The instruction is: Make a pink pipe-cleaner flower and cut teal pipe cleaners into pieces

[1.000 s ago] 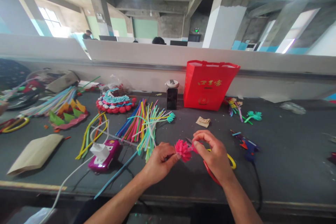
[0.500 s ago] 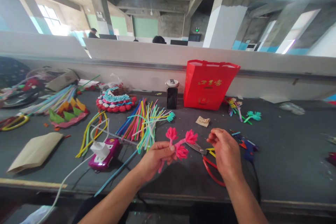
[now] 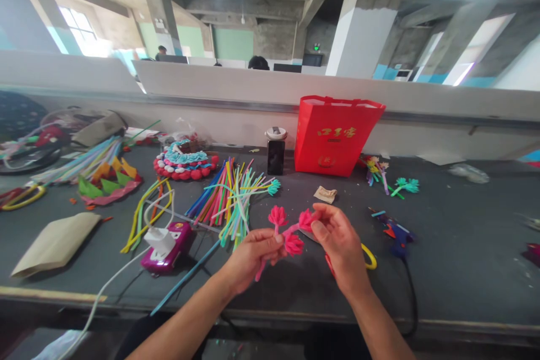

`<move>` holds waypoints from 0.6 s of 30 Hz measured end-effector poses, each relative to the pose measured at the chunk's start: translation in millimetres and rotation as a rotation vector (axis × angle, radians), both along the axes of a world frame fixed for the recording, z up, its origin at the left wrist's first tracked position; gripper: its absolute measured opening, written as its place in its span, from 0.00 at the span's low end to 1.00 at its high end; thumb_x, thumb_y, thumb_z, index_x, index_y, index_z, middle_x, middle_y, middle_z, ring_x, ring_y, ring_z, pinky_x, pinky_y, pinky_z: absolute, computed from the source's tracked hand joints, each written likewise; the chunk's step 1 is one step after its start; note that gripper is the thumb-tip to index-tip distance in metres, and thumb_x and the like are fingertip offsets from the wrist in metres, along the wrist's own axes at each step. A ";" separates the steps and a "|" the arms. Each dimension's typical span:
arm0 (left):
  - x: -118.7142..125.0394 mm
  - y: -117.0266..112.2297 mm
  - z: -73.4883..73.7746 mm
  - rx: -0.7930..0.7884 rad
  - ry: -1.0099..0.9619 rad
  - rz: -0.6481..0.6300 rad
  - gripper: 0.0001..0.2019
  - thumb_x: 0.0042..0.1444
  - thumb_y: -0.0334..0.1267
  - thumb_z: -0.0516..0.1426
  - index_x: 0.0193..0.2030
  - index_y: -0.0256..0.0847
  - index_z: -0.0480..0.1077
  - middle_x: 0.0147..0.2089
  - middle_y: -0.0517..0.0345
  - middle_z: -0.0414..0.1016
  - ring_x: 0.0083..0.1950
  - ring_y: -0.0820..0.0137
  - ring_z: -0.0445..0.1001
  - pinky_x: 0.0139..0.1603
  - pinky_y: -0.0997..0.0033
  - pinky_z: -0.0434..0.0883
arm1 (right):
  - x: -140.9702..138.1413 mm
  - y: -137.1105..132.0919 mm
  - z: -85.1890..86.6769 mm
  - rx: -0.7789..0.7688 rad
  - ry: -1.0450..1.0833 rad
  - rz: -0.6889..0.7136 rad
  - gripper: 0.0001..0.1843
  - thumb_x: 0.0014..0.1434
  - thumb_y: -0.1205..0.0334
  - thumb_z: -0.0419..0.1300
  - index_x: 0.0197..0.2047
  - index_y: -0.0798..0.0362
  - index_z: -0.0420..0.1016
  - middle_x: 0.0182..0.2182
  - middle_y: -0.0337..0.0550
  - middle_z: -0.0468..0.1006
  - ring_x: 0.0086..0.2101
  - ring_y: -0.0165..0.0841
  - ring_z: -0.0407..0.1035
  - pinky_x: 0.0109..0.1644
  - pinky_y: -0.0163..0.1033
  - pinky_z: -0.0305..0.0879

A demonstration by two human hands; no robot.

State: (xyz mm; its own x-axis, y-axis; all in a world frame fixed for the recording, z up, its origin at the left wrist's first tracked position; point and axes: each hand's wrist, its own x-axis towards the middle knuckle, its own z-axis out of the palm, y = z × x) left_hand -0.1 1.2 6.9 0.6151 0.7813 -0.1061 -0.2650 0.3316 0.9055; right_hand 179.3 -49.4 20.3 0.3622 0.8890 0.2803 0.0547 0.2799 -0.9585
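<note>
Pinched by its stem in my left hand [image 3: 262,246] is a pink pipe-cleaner flower sprig [image 3: 293,244] with three fluffy blooms. My right hand [image 3: 341,244] has its thumb and fingertips closed at the right-hand bloom, partly covering that bloom's edge. Beneath the right hand lie scissors, mostly hidden; a yellow handle loop [image 3: 371,259] and bits of red handle and blade show around it. Just beyond the hands, a crumpled beige scrap [image 3: 325,194] rests on the dark table.
Loose pipe cleaners [image 3: 230,197] fan out left of centre, near a purple power socket [image 3: 166,248] with a white plug. A phone [image 3: 275,157] and a red bag [image 3: 337,138] stand behind. To the right are a blue glue gun [image 3: 396,235] and a green pipe-cleaner flower [image 3: 405,186].
My right hand has moved left and its fingertips now meet the right-hand bloom. It covers more of the scissors, whose yellow loop shows on its right. My left hand stays almost in place.
</note>
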 end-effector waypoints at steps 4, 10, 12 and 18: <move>2.5 -3.5 -2.0 0.114 0.146 -0.019 0.18 0.52 0.49 0.64 0.24 0.34 0.72 0.20 0.61 0.66 0.23 0.78 0.59 0.28 0.76 0.57 | -3.4 0.5 -0.9 -0.054 -0.002 -0.006 0.19 0.57 0.48 0.65 0.45 0.52 0.75 0.36 0.44 0.79 0.33 0.34 0.71 0.31 0.35 0.67; 4.8 -4.0 -7.2 0.095 0.041 -0.032 0.15 0.53 0.48 0.64 0.32 0.37 0.70 0.22 0.64 0.66 0.25 0.76 0.64 0.33 0.73 0.63 | -4.7 0.1 -1.7 -0.071 0.040 -0.018 0.16 0.57 0.49 0.65 0.42 0.53 0.76 0.32 0.42 0.80 0.29 0.32 0.71 0.29 0.34 0.66; 4.7 -4.8 -6.0 0.115 0.060 -0.023 0.16 0.54 0.49 0.63 0.29 0.37 0.70 0.21 0.63 0.67 0.25 0.76 0.64 0.32 0.73 0.63 | -4.8 -0.1 -2.9 -0.084 0.025 -0.019 0.16 0.57 0.49 0.64 0.41 0.53 0.77 0.33 0.43 0.80 0.29 0.33 0.71 0.29 0.34 0.66; 4.4 -7.0 -2.6 0.166 0.116 -0.032 0.18 0.54 0.50 0.62 0.23 0.37 0.69 0.18 0.62 0.66 0.23 0.76 0.63 0.31 0.74 0.62 | -0.6 3.2 -6.0 -0.066 0.019 -0.173 0.12 0.57 0.53 0.63 0.36 0.53 0.77 0.27 0.39 0.77 0.27 0.32 0.69 0.29 0.35 0.66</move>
State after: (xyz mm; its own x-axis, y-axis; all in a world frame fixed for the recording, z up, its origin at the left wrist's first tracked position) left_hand 4.3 -5.7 4.3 0.6312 0.7741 -0.0490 -0.1471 0.1814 0.9723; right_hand 178.7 -46.3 14.2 0.5163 0.8289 0.2152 0.0781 0.2047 -0.9757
